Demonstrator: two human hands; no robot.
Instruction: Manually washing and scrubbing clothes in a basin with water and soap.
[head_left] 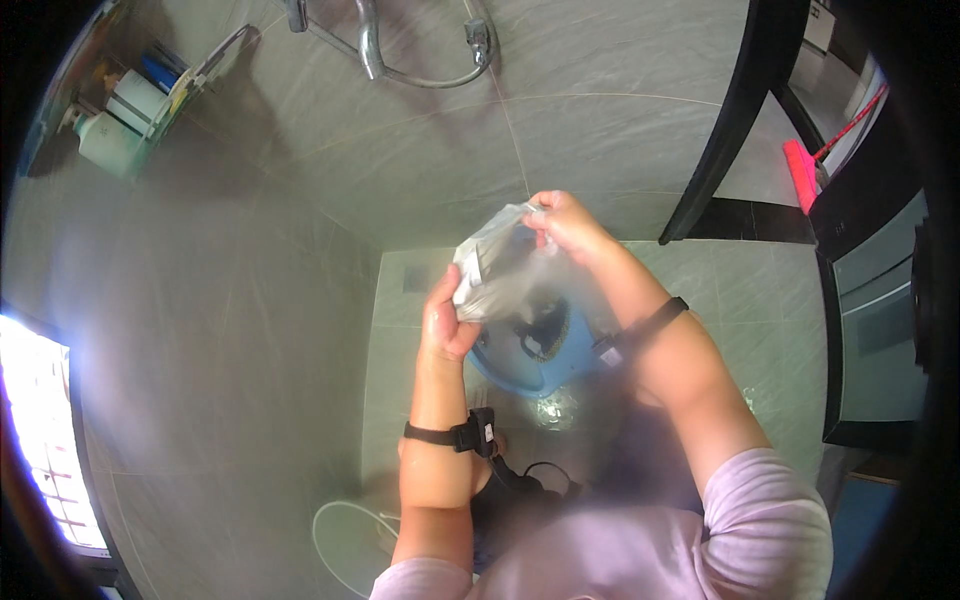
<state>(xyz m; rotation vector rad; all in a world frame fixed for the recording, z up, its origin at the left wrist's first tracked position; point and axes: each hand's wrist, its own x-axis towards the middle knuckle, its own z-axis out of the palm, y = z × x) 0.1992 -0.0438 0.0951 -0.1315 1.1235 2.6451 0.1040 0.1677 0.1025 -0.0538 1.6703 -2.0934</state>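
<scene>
A clear plastic bag (487, 262) with something whitish inside is raised in front of me. My left hand (447, 318) grips its lower left side, thumb up along the edge. At its upper right corner, the fingers of my right hand (567, 225) pinch the plastic. Below the bag a blue basin (545, 374) stands on the floor. In it lies a dark thing with a tan edge (548, 330), possibly a shoe; the bag and haze hide part of it. Black straps with small boxes circle both my forearms.
At lower left stands a pale bucket (345, 540). A wall shelf at upper left holds a pump bottle (108, 143). A metal shower pipe (435, 82) runs along the far wall. Past the dark door frame (735, 120) leans a pink broom (800, 175).
</scene>
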